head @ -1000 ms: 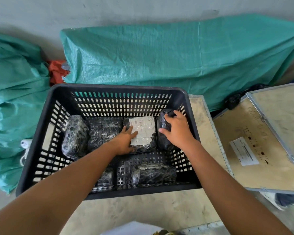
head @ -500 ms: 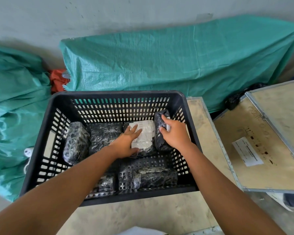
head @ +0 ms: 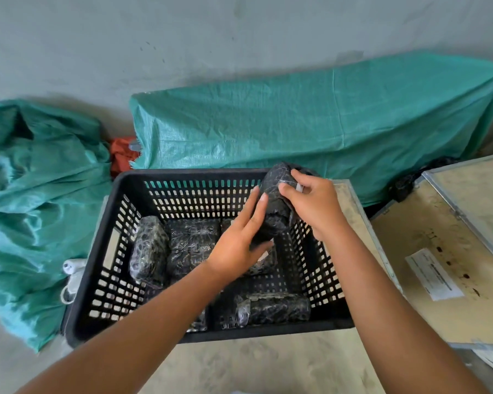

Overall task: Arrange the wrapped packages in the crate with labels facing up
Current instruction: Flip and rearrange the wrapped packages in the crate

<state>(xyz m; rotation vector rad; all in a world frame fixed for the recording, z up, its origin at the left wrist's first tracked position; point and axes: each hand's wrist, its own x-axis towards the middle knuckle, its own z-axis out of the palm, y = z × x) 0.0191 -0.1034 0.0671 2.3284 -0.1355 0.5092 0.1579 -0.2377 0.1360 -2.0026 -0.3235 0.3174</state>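
A black slotted crate (head: pixel 131 200) stands on a pale surface and holds several black wrapped packages. My right hand (head: pixel 313 203) grips one black package (head: pixel 273 206) and holds it up near the crate's far right corner, above the others. My left hand (head: pixel 239 240) is spread open, its fingertips touching the lifted package's left side. Two dark packages (head: pixel 148 248) (head: pixel 192 245) lie along the far row on the left. Another package (head: pixel 273 308) lies across the near side. The white-labelled package is mostly hidden under my left hand.
Green tarpaulin (head: pixel 310 129) covers a long bulk behind the crate, and more green sheeting (head: pixel 32 200) is heaped at the left. A red cloth (head: pixel 121 156) sits between them. A metal-edged plywood case (head: pixel 450 260) with a white label lies at the right. A white object (head: pixel 71 268) rests by the crate's left wall.
My right hand has lifted the rightmost package out of the far row and up over the crate's corner. My left hand left the labelled package and rose to touch the lifted one.
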